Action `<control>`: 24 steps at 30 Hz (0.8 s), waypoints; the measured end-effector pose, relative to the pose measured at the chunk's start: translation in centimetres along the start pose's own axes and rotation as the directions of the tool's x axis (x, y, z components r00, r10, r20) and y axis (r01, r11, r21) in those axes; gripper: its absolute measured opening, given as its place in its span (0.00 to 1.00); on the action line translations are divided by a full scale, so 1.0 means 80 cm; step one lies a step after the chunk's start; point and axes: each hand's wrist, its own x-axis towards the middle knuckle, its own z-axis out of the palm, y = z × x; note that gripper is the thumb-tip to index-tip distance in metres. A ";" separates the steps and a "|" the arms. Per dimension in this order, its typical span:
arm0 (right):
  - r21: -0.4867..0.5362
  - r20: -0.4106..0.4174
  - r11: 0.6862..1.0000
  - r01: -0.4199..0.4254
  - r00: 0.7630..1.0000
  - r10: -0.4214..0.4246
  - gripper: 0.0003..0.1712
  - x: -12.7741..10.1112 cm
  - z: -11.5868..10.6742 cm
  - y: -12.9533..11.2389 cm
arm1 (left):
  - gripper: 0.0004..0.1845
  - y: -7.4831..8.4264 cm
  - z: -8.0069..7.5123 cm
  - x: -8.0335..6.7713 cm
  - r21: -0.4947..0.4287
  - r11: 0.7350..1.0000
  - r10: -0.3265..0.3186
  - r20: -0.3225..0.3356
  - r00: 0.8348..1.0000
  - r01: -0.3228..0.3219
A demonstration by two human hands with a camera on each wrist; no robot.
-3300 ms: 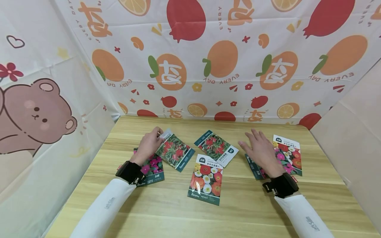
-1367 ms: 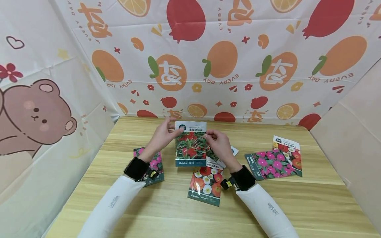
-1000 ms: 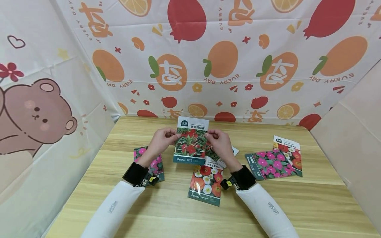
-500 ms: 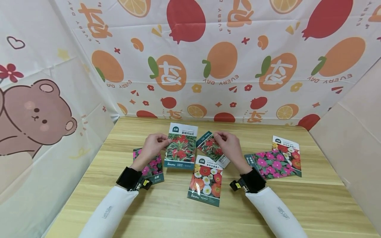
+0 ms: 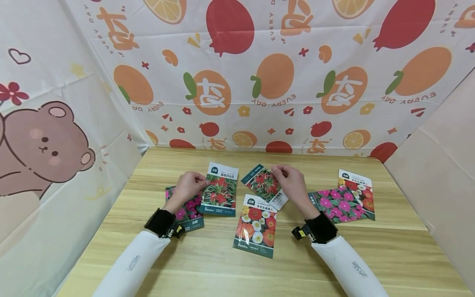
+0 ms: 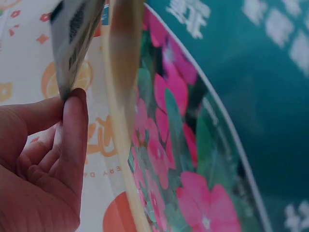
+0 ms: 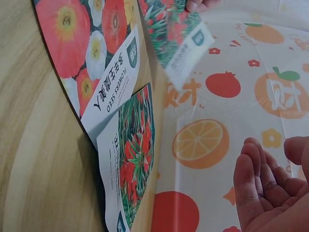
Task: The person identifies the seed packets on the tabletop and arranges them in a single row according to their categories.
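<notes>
My left hand point(image 5: 187, 187) pinches the left edge of a seed packet point(image 5: 220, 192) with red flowers between thumb and fingers. In the left wrist view this packet point(image 6: 77, 34) stands edge-on, held above the table. Beneath the hand lies a pink-flowered packet point(image 5: 191, 212), partly covered. My right hand point(image 5: 291, 183) hovers near a second red-flowered packet point(image 5: 263, 181), lying slanted. The right wrist view shows this hand's fingers point(image 7: 251, 183) loosely bent, a gap between them and the thumb, holding nothing. A poppy packet point(image 5: 256, 227) lies in front, its top overlapping the slanted one.
On the right, another pink-flowered packet point(image 5: 341, 204) lies partly over another poppy packet point(image 5: 365, 192). The wooden table point(image 5: 230, 276) ends at a fruit-print cloth point(image 5: 241, 86) behind. A bear-print cloth point(image 5: 48, 144) hangs on the left.
The left hand picked up the red-flowered packet, both hands held it upright at the middle, then the right hand let go and moved right. The left hand has carried it left and lower.
</notes>
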 end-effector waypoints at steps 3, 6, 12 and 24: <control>-0.008 -0.009 1.000 -0.001 1.000 0.001 0.21 -0.001 -0.001 -0.001 | 0.07 0.003 0.004 0.004 0.100 0.994 0.040 -0.004 0.999 -0.040; -0.012 -0.021 1.000 0.007 1.000 -0.008 0.23 -0.001 -0.002 -0.001 | 0.07 0.007 0.006 0.008 0.176 0.981 0.083 -0.005 0.997 -0.080; -0.017 -0.019 1.000 0.021 1.000 -0.021 0.24 0.000 -0.003 0.002 | 0.05 0.014 0.011 0.015 0.240 0.965 0.108 0.008 0.994 -0.106; -0.026 -0.031 0.999 0.019 0.999 -0.020 0.26 -0.002 -0.005 0.001 | 0.08 0.008 0.018 0.029 0.325 0.938 0.121 0.019 0.992 -0.121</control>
